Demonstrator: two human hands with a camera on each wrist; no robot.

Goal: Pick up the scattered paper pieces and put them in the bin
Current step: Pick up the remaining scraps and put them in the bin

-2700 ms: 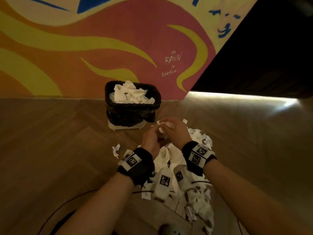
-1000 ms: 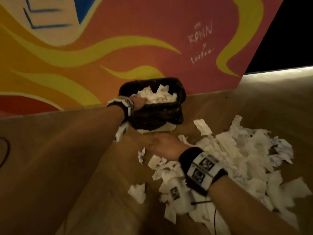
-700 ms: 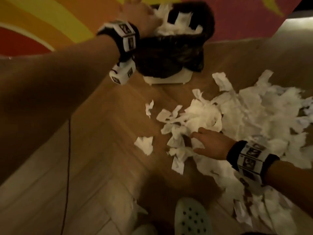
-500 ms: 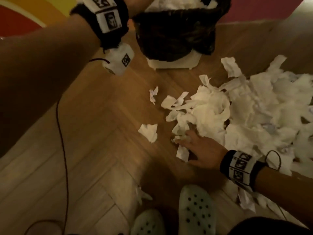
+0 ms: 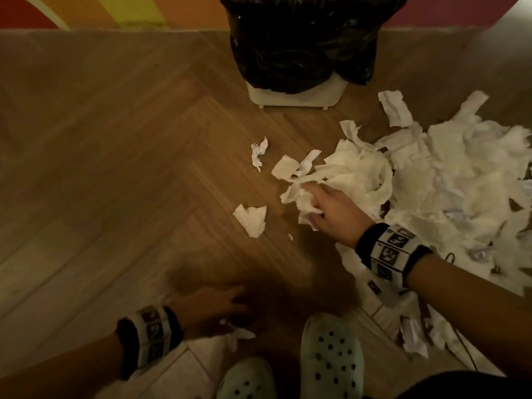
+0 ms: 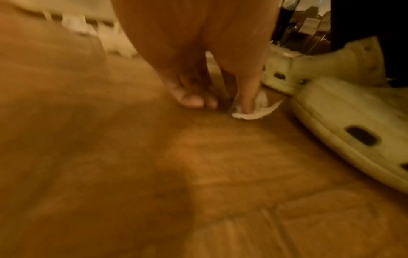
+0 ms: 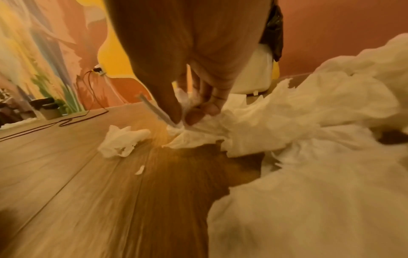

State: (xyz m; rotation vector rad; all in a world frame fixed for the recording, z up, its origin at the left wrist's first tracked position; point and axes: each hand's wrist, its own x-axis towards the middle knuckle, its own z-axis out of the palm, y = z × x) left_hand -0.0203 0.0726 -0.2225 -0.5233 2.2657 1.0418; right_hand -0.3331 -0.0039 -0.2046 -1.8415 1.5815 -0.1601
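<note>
A: We start with the floor [image 5: 121,156]. It is wood plank laid in a herringbone pattern, smooth and matte. At the far edge, against the painted wall [image 5: 115,10], stands the bin [image 5: 296,93]: a white plastic base with a crinkled, glossy black liner bag [image 5: 302,47] draped over it.

B: Where do we locate the paper pieces?

A: The main heap of torn paper [image 5: 449,180] lies to the right of the bin and spreads toward us. The pieces are white, thin, creased and ragged at the edges. Three separate scraps lie left of the heap: a twisted strip [image 5: 258,153], a flat torn piece [image 5: 251,219] nearer us, and a tiny fleck [image 7: 140,170] beside it.

B: State of the right hand [image 5: 335,210]?

A: Its fingers [image 7: 199,111] and thumb curl round a crumpled bunch of paper [image 7: 189,130] at the left edge of the heap, pinching it against the floor.

B: And the left hand [image 5: 210,308]?

A: It is low over the near floor, just left of the pale perforated clogs [image 5: 331,358]. In the left wrist view its fingertips [image 6: 247,103] press down on a small curled scrap [image 6: 257,111]; the picture is blurred, and we cannot tell whether they grasp it.
</note>
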